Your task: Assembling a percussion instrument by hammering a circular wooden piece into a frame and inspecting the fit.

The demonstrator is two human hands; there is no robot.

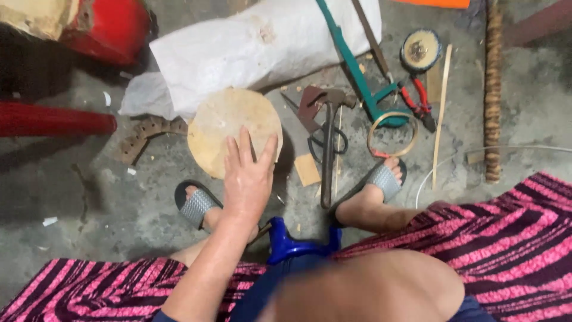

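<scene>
At the far left a red cylinder (pixel 53 119) lies flat on the grey concrete floor (pixel 71 197), and above it a red drum-like body (pixel 110 27) stands in the top corner. Just right of these, a curved brown strip pierced with holes (pixel 146 136) rests on the floor beside a crumpled white sack (pixel 250 50). Below the sack's edge sits a round tan wooden disc (pixel 229 122), lying on the floor between the person's 2 feet and a little ahead of them. The left hand (pixel 249 179) reaches forward from the lower middle of the view, palm down, fingers (pixel 244 146) straight and slightly spread, their tips resting on the near edge of the disc without curling around it. The left foot (pixel 199 206) in a grey-strapped sandal is beside the wrist. A blue plastic stool (pixel 295 241) shows between the knees. Right of the disc lie black scissors (pixel 326 140), a hammer (pixel 328 149) with a rusty handle, and a small tan wood offcut (pixel 307 170). A green-framed saw (pixel 357 71) runs diagonally above them, with red-handled pliers (pixel 417 98) and a thin bamboo ring (pixel 392 134) nearby. The right foot (pixel 381 185) touches the ring's near side. A round spool (pixel 420 50), a slim wooden slat (pixel 442 113) and a long ridged brown rod (pixel 492 89) fill the right. Pink-and-black striped cloth (pixel 512 232) covers both legs. The right hand is out of view.
</scene>
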